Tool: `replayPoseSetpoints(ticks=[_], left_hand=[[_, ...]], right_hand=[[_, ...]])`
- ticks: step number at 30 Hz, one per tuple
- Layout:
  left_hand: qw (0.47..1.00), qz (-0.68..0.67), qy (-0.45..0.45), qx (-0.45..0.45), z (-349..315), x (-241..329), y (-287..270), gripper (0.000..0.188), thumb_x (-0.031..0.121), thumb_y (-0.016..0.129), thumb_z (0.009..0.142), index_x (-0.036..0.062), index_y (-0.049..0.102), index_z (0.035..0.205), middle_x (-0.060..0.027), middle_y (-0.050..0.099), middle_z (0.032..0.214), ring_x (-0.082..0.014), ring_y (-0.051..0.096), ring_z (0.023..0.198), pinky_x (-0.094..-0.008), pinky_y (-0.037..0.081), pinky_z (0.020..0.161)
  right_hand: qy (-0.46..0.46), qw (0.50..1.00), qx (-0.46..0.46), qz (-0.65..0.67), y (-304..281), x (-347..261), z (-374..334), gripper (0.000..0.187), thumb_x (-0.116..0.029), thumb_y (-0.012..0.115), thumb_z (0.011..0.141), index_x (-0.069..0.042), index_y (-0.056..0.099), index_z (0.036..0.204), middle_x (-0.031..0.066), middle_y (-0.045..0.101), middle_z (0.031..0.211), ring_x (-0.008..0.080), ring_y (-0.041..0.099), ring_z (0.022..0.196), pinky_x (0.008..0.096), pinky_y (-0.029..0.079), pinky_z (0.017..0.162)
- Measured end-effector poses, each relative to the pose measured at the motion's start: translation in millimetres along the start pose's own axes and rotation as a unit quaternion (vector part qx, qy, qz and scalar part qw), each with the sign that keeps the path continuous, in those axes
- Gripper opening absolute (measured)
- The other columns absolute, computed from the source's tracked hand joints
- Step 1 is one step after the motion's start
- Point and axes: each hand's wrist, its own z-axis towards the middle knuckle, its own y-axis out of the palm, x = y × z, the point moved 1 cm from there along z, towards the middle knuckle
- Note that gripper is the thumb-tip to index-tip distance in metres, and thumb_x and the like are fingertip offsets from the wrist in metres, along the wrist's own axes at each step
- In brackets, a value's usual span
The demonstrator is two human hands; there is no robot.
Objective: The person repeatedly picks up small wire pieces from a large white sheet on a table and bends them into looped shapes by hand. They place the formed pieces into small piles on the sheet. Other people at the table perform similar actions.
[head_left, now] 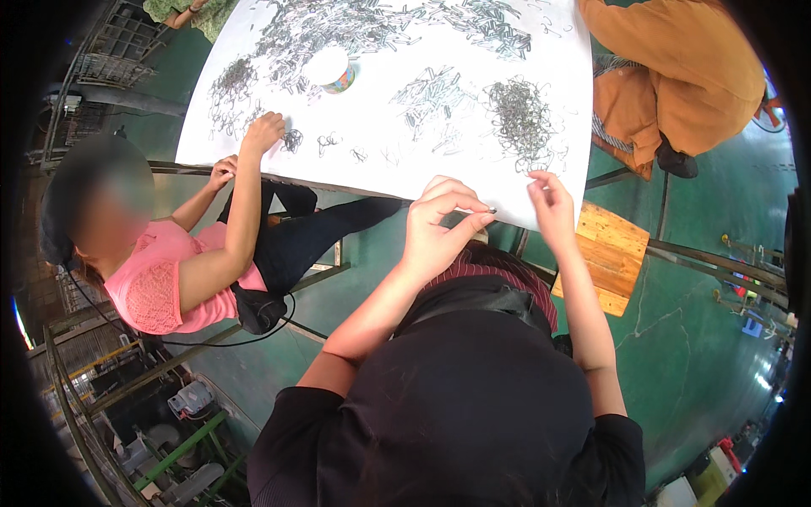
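A: Where's the small dark piece (492,210)?
B: Between the thumb and forefinger of the left hand (438,221), pinched at the fingertips, just by the near edge of the white-topped desk (380,127).

A: And the right hand (554,209)?
B: Fingers curled, thumb and forefinger apart, near the lower end of a pile of thin black wire loops (519,114).

A: What else is on the desk?
B: Left of that pile, scattered short dark pieces (431,91); farther left, a white tub (340,79) with a coloured pattern. More short pieces spread along the far side.

A: Anyone around?
B: At least 2 people: on the left, a co-worker in pink (145,275), 1 hand near a little cluster of dark loops (292,140); on the right, a person in orange (697,72), beyond a wooden stool (610,258).
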Motion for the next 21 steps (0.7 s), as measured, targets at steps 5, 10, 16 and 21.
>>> replayPoseSetpoints(ticks=[5,10,16,21], left_hand=[[0.999,-0.036,-0.008,-0.036,-2.9,-3.9,4.1,0.01,-0.001,0.069,0.064,0.0007,0.06,0.069,-0.0049,0.057,0.07,-0.0157,0.052,0.073,-0.027,0.04,0.069],[0.997,-0.068,-0.018,-0.043,-6.4,-8.8,8.3,0.01,-0.001,0.068,0.065,0.0008,0.06,0.069,-0.005,0.057,0.07,-0.0157,0.051,0.073,-0.0268,0.04,0.069],[0.996,-0.08,-0.03,-0.032,-5.9,-10.3,8.3,0.01,-0.001,0.068,0.066,0.0006,0.059,0.069,-0.0051,0.057,0.072,-0.015,0.052,0.073,-0.0267,0.04,0.07],[0.994,-0.084,-0.067,-0.029,-9.4,-14.1,10.4,0.009,-0.001,0.067,0.067,0.0001,0.059,0.071,-0.0052,0.057,0.074,-0.0131,0.052,0.073,-0.0253,0.041,0.069]], right_hand=[[0.073,0.962,0.078,-0.253,-32.3,97.3,29.5,0.023,-0.017,0.062,0.071,0.002,0.061,0.084,0.0158,0.061,0.07,0.0262,0.06,0.064,0.0333,0.047,0.06],[0.074,0.914,0.062,-0.395,-18.4,91.8,49.5,0.012,-0.011,0.057,0.067,-0.001,0.063,0.07,0.0204,0.06,0.07,0.0346,0.059,0.068,0.0396,0.048,0.064],[0.092,0.873,0.034,-0.478,-22.3,71.6,43.2,0.015,-0.016,0.054,0.069,-0.006,0.063,0.074,0.0169,0.061,0.073,0.032,0.059,0.07,0.0388,0.047,0.064],[0.027,0.912,-0.047,-0.406,-34.1,88.8,46.3,0.011,-0.012,0.056,0.069,-0.003,0.059,0.072,0.0132,0.06,0.067,0.0259,0.059,0.06,0.0338,0.047,0.057]])
